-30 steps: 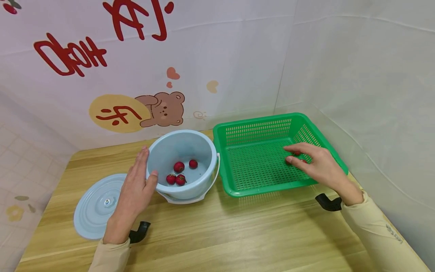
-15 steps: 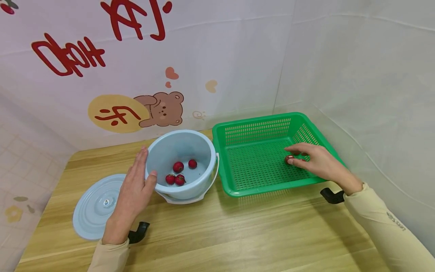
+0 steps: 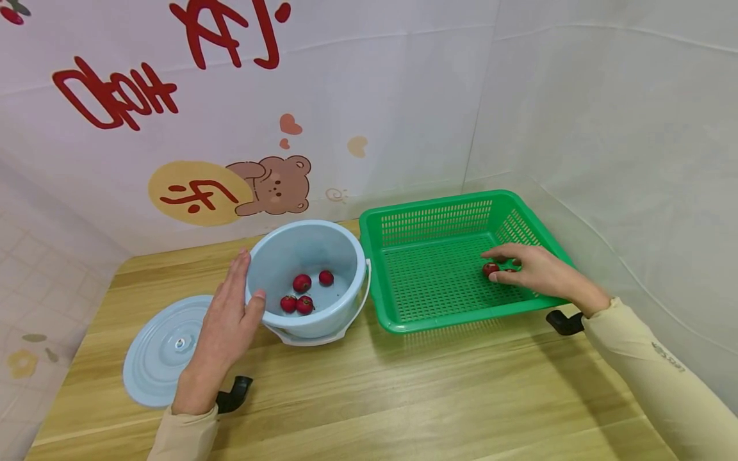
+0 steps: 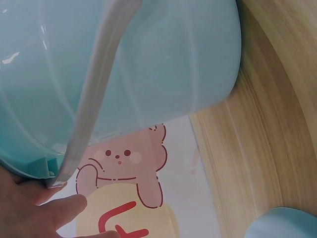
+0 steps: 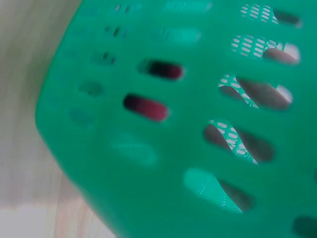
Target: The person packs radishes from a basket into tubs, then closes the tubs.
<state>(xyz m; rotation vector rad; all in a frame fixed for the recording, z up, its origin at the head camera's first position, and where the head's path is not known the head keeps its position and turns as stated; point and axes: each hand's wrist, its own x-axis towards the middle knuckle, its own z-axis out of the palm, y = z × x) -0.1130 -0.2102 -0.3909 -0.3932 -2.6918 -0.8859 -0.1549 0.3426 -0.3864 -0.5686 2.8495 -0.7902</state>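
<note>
A light blue bucket stands on the table, with several small round red fruits at its bottom. My left hand rests with straight fingers against the bucket's left side, the thumb at the rim; the left wrist view shows its fingers beside the handle's joint. To the right is a green slotted basket. Inside it my right hand pinches a small red fruit between thumb and fingers. Another red fruit lies partly hidden under that hand. In the right wrist view, the basket wall covers most of the hand.
A light blue lid lies on the wooden table left of the bucket, partly behind my left forearm. The bucket's white handle hangs down between bucket and basket. A printed white cloth hangs behind and along the sides.
My right thumb and fingers have closed in around a red fruit in the basket, which now shows more fully at the fingertips. The left hand stays at the bucket.
</note>
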